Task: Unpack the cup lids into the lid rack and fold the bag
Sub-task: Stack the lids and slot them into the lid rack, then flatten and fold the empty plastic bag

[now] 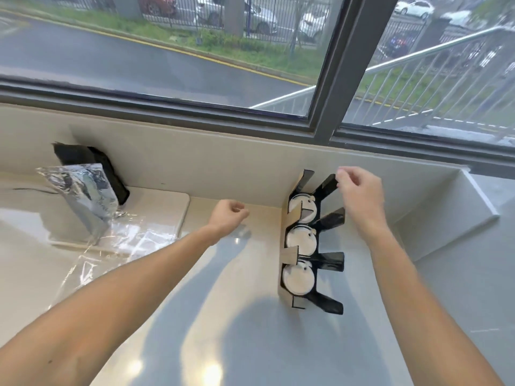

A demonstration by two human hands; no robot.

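A black and cardboard lid rack (289, 218) stands on the counter by the back wall. Its three compartments hold stacks of white cup lids (299, 278). My right hand (362, 196) hovers at the rack's far end, fingers loosely curled, fingertips right by the tip of the top black divider, with nothing visible in it. My left hand (228, 215) is curled in a fist above the counter, left of the rack, and holds nothing. The clear plastic bag (119, 243) lies flat and crumpled on the counter at the left.
A silver foil pouch (83, 196) stands at the left on a raised white board (167, 207), with a black pouch (83, 157) behind it against the wall. A window runs along the back. A step in the counter (479, 199) rises at the right.
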